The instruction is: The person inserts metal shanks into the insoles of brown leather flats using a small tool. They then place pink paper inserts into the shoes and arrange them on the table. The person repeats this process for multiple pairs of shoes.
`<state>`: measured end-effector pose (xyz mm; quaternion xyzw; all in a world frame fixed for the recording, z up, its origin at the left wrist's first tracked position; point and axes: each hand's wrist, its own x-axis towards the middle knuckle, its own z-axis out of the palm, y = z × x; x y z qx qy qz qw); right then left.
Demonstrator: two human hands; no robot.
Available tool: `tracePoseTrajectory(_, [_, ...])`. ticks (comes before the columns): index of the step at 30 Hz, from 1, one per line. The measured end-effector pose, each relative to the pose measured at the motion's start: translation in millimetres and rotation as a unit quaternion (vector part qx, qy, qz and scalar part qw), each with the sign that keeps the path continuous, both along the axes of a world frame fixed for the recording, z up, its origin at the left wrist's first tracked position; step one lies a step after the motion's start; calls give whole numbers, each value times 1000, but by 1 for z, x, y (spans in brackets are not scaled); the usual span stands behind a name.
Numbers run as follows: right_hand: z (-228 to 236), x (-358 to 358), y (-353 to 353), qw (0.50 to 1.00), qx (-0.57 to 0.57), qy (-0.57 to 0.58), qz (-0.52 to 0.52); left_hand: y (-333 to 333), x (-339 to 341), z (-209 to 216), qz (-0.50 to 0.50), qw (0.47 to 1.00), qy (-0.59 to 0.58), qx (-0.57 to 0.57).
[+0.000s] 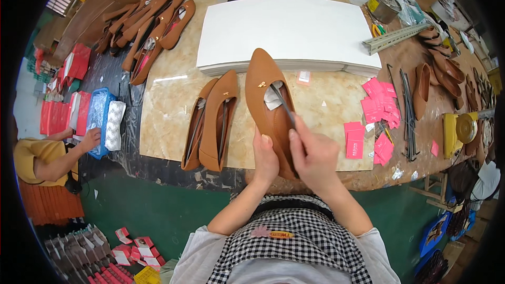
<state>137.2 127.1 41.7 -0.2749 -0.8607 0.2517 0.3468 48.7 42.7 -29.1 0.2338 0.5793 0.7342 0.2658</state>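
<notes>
A brown pointed flat shoe (256, 81) with a small gold ornament is held over the near middle of the table, toe pointing away. My left hand (266, 159) is wrapped around its left side near the heel. My right hand (314, 152) is closed on a thin dark rod (282, 104), which reaches into the shoe's opening toward white paper (272, 98) in the toe. To the left, a pair of matching brown shoes (216, 131) lies side by side, with dark rods inside them. The rod's near end is hidden by my right hand.
A stack of white sheets (284, 31) lies beyond. Pink cards (380, 102), loose dark rods (408, 115) and a metal bar (397, 38) are on the right. More brown shoes (152, 31) lie far left. A co-worker's hand (90, 139) touches a blue basket (101, 108).
</notes>
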Motion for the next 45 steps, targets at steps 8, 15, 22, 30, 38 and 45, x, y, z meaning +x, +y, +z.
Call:
tracePoseTrajectory(8, [-21, -3, -12, 998, -5, -60, 9, -1, 1, 5, 0, 999, 41, -3])
tracePoseTrajectory(15, [14, 37, 20, 924, -347, -108, 118, -70, -79, 57, 7, 761, 510, -401])
tracePoseTrajectory(22, [15, 15, 28, 936, -319, -125, 81, -97, -152, 24, -41, 735, 508, -447])
tracePoseTrajectory(30, [-20, 57, 57, 928, -347, -131, -31, -42, -406, 196, 172, 611, 639, -435])
tracePoseTrajectory(38, [17, 168, 129, 957, -211, -154, -128, 165, -409, 143, 64, 680, 701, -204])
tracePoseTrajectory(45, [-29, 335, 344, 919, -54, -208, -330, 238, -88, 92, -272, 648, 703, -113])
